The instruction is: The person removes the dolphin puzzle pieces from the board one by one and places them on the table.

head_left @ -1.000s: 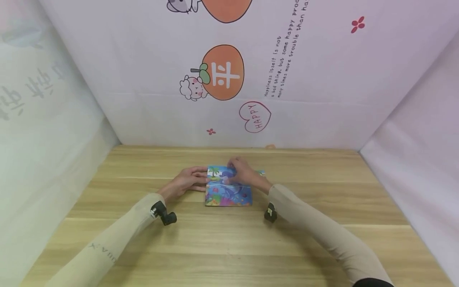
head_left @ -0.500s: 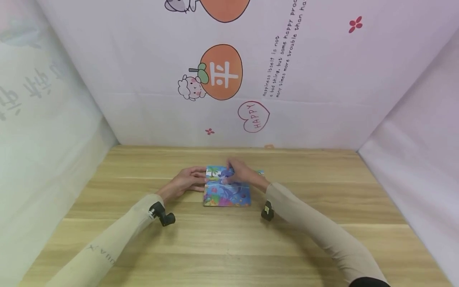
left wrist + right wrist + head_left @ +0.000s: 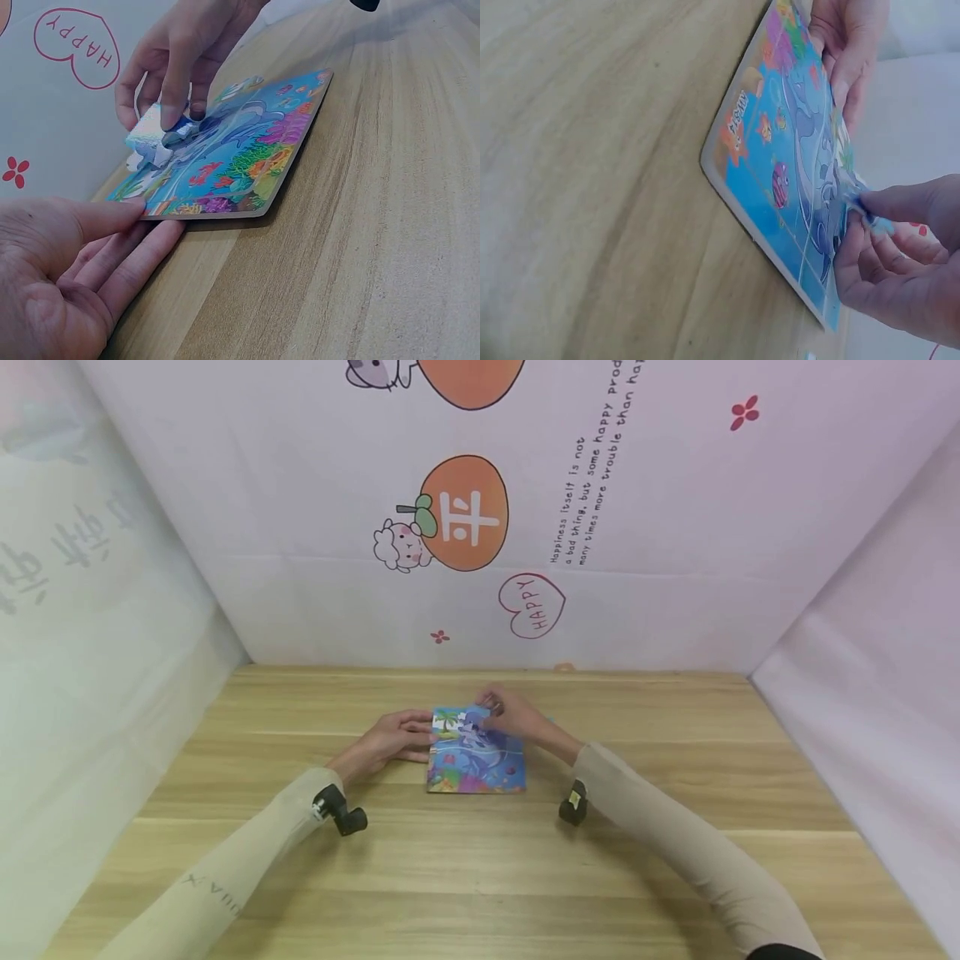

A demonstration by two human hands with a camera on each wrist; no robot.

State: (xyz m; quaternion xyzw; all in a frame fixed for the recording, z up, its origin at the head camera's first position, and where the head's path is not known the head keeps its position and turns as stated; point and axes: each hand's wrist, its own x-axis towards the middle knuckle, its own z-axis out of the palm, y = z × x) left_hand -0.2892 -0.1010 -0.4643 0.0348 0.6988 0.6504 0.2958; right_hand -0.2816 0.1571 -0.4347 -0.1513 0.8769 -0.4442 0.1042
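Note:
A jigsaw puzzle point(image 3: 476, 768) with a dolphin and coral picture lies on the wooden table, a pale frame edge around it. My left hand point(image 3: 390, 737) holds its left edge; in the left wrist view the thumb point(image 3: 112, 217) rests on top and the fingers are at the rim below. Over the upper part of the picture, my right hand point(image 3: 513, 714) pinches a puzzle piece point(image 3: 154, 139) between thumb and fingers. That piece is tilted up off the picture. My right hand covers the puzzle's upper right corner in the head view.
The wooden table point(image 3: 480, 877) runs back to a white printed cloth wall point(image 3: 337, 610), with more cloth at both sides. A small light blue bit point(image 3: 551, 720) shows just beyond my right wrist. Black wrist cameras point(image 3: 341, 810) hang under both forearms.
My right wrist has shifted slightly to the right and the fingers have risen, tilting the pinched piece up. My left hand stays at the puzzle's left edge.

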